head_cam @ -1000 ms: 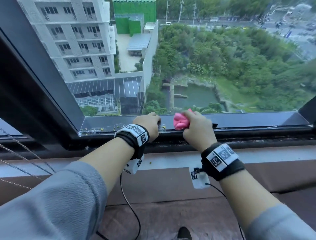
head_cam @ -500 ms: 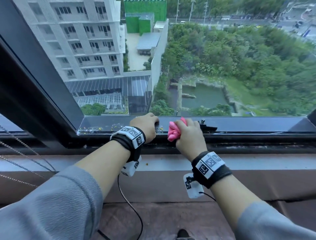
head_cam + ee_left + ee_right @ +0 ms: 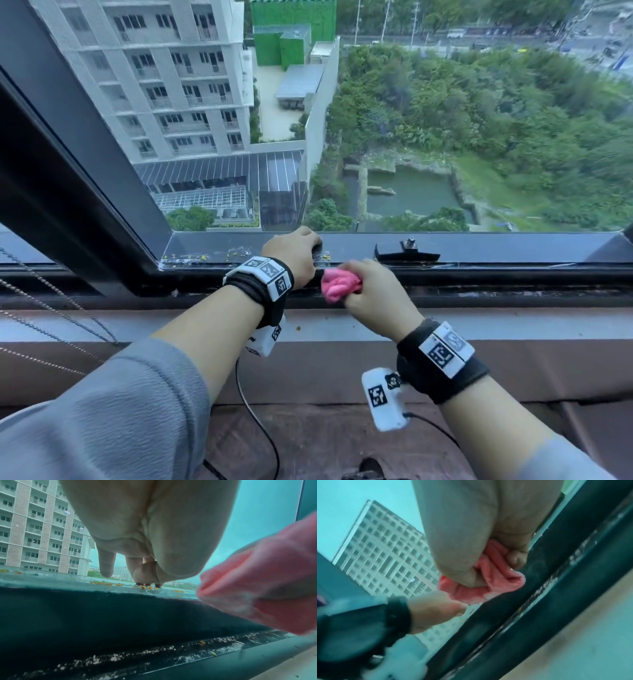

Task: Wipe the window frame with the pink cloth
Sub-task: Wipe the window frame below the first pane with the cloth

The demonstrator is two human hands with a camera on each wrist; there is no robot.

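The dark window frame [image 3: 513, 274] runs across the head view below the glass. My right hand [image 3: 356, 284] grips a bunched pink cloth [image 3: 339, 286] and holds it against the frame's lower dark rail, just right of my left wrist. In the right wrist view, fingers curl round the pink cloth [image 3: 496, 574] against the frame [image 3: 539, 601]. My left hand [image 3: 301, 246] rests on the upper ledge of the frame. In the left wrist view its fingertips [image 3: 145, 583] touch the ledge among yellow crumbs, with the cloth [image 3: 265, 588] close on the right.
A black window handle [image 3: 407, 255] lies on the ledge right of my hands. Yellow crumbs [image 3: 202, 257] are scattered on the ledge to the left. White grit lines the lower track [image 3: 154, 654]. A bead chain [image 3: 51, 291] hangs at far left. The sill [image 3: 513, 329] runs below.
My right hand has brought the cloth left and down from the upper ledge to the lower rail, uncovering the window handle. My left hand has stayed on the ledge.
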